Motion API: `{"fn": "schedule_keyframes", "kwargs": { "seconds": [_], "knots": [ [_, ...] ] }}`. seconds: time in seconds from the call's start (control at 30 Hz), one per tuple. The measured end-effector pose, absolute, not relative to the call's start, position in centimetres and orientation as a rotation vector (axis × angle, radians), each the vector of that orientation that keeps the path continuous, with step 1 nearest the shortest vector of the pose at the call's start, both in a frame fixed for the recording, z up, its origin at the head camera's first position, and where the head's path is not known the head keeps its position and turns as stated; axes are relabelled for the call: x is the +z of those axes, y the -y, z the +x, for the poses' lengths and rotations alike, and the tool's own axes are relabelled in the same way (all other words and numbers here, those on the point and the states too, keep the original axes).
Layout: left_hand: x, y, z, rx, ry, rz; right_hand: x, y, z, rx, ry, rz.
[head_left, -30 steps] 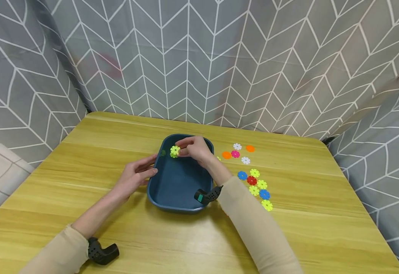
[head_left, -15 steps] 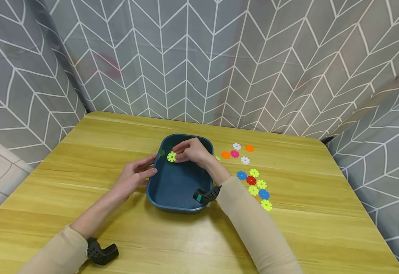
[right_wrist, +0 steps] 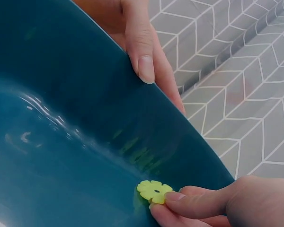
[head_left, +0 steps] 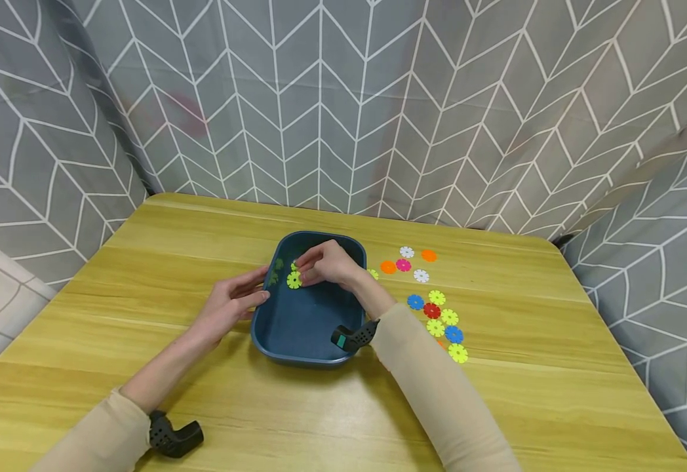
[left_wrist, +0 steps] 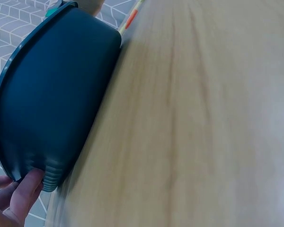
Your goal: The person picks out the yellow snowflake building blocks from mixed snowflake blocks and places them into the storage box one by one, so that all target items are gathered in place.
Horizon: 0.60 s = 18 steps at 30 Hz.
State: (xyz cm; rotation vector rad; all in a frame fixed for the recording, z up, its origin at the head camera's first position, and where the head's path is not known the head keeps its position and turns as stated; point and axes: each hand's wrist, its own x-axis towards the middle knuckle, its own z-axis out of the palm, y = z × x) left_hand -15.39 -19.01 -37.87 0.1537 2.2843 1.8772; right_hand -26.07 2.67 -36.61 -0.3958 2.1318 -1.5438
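Observation:
A dark blue plastic bin (head_left: 320, 328) sits on the wooden table. My left hand (head_left: 234, 305) grips its left rim, thumb over the edge and fingers against the ribbed outer wall, as the left wrist view shows. Inside the bin, my right hand (head_left: 328, 265) pinches a yellow-green notched disc (right_wrist: 151, 190) between thumb and fingers. The disc is close over the bin's floor near the left wall, which reflects it. In the head view, another small yellow-green piece (head_left: 294, 266) shows just behind the held disc, partly covered by the fingers.
Right of the bin lie several loose notched discs: white (head_left: 421, 276), orange (head_left: 429, 255), pink (head_left: 403, 265), blue (head_left: 453, 334), red (head_left: 432, 311) and yellow-green (head_left: 458, 353). A patterned grey curtain (head_left: 343, 118) hangs behind the table (head_left: 544, 328).
My right hand has lowered the yellow-green disc a little toward me and left inside the bin. The left hand keeps its grip on the rim.

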Motion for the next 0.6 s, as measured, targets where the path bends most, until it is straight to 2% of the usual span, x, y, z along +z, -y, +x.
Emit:
{"fn": "schedule_keyframes", "kwargs": {
  "seconds": [0.6],
  "knots": [
    [-37.78, 19.07, -15.29, 1.872, -2.276, 0.148, -36.82, -2.59, -26.14, -1.442, -2.300, -0.370]
  ]
}}
